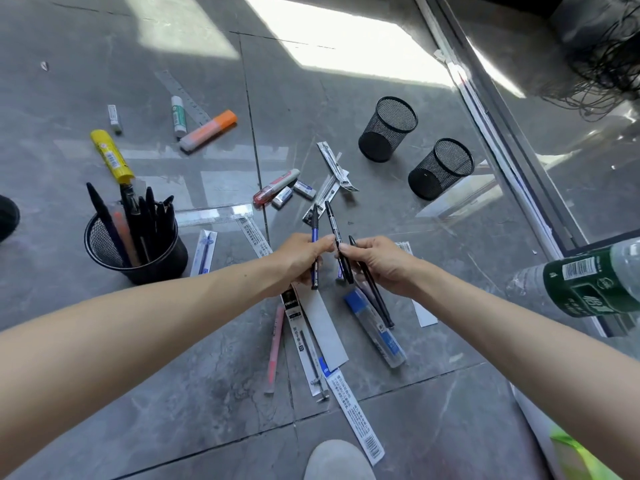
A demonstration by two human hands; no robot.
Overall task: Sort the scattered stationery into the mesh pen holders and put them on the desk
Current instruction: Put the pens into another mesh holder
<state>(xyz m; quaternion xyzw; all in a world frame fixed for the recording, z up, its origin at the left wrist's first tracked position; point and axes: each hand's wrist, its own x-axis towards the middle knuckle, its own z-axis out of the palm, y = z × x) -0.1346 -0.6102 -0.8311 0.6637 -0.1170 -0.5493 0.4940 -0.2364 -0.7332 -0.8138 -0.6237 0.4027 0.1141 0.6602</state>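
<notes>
- A mesh pen holder (136, 252) full of dark pens stands on the floor at the left.
- The left hand (300, 259) curls its fingers round a blue pen (314, 237).
- Just below it, a refill packet (294, 318) on the floor reads "deli".
- The right hand (384, 263) grips two black pens (334, 225) in its fingers.
- Two empty mesh holders (387, 130) stand on the floor at the right.

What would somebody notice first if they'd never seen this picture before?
The two hands in the middle: the left hand grips a blue pen and the right hand holds two black pens, above stationery scattered on the grey floor. At left stands a full mesh holder crammed with pens; at upper right, two empty mesh holders stand side by side. An orange highlighter lies at upper left.
</notes>
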